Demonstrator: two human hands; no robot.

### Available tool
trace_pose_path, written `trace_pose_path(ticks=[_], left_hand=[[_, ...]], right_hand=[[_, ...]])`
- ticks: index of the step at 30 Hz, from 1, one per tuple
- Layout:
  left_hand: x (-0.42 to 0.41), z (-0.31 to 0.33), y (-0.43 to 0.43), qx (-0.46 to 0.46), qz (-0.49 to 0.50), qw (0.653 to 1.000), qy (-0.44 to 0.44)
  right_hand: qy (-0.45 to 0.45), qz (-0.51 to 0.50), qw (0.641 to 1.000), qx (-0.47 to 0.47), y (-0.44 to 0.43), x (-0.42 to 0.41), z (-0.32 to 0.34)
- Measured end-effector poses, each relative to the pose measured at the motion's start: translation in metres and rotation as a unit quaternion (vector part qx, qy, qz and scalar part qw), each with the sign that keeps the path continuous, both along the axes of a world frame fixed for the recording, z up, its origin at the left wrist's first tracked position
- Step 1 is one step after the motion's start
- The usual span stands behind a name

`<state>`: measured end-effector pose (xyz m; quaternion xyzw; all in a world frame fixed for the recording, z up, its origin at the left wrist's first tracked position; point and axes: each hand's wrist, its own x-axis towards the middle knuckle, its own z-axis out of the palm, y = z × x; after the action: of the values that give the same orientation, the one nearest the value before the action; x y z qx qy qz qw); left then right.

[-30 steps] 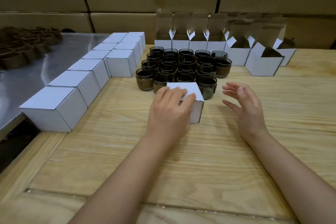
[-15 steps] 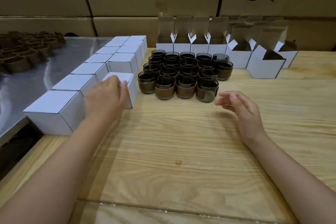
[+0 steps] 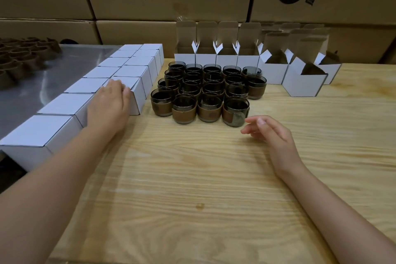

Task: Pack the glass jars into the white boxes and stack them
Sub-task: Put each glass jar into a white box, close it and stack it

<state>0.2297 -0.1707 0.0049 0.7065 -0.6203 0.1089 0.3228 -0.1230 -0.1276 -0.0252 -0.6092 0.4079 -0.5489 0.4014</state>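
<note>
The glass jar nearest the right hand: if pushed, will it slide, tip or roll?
Squat and wide, the jar probably slides, not tips. Its brown sleeve likely aids grip. A leftward push may knock it against the neighbouring jar.

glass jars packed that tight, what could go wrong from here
The right hand hovers open beside the front glass jar. The jars stand crowded together, so a clumsy grab could knock neighbours over.
The open white boxes stand behind the jars, so reaching for one means passing over glass.
The left hand holds a closed box close to the leftmost jar. Sliding it sideways may bump that jar.
</note>
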Motion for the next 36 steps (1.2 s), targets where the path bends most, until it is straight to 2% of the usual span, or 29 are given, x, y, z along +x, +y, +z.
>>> trace_pose_path(ticks=[2,4,6,9,12,16,21,24,26,29,32,36], left_hand=[[0.0,0.004,-0.003,0.024,0.0,0.999,0.048],[0.0,0.01,-0.003,0.046,-0.003,0.989,0.143],[-0.002,0.014,0.0,0.03,-0.017,0.976,0.213],[-0.028,0.019,0.016,-0.085,-0.041,0.978,0.188],[-0.086,0.016,0.04,-0.164,-0.126,0.964,0.166],[-0.167,-0.01,0.061,-0.073,-0.251,0.958,0.121],[-0.187,-0.027,0.051,0.112,-0.239,0.957,0.123],[-0.18,-0.025,0.045,0.146,-0.244,0.935,0.21],[-0.181,-0.025,0.042,0.152,-0.246,0.933,0.216],[-0.182,-0.026,0.041,0.156,-0.245,0.93,0.225],[-0.181,-0.027,0.04,0.157,-0.247,0.925,0.243],[-0.181,-0.028,0.039,0.154,-0.254,0.924,0.239]], right_hand=[[0.005,0.004,1.0,0.008,0.0,0.001,-0.001],[0.01,0.005,1.0,0.015,-0.001,0.001,-0.001],[0.007,0.003,1.0,0.02,-0.002,0.001,-0.002],[0.004,-0.001,1.0,0.03,-0.004,0.001,-0.004],[0.008,-0.007,0.999,0.04,-0.006,0.0,-0.006],[-0.006,-0.025,0.998,0.049,-0.004,-0.001,-0.003],[-0.017,-0.046,0.997,0.062,-0.004,-0.002,-0.001],[-0.016,-0.052,0.996,0.065,-0.005,-0.003,-0.002],[-0.015,-0.076,0.995,0.061,-0.01,-0.007,-0.002],[-0.037,-0.189,0.979,0.068,-0.033,-0.021,0.002],[0.048,-0.308,0.946,0.084,-0.07,-0.045,0.013],[0.22,-0.356,0.904,0.086,-0.118,-0.084,0.033]])
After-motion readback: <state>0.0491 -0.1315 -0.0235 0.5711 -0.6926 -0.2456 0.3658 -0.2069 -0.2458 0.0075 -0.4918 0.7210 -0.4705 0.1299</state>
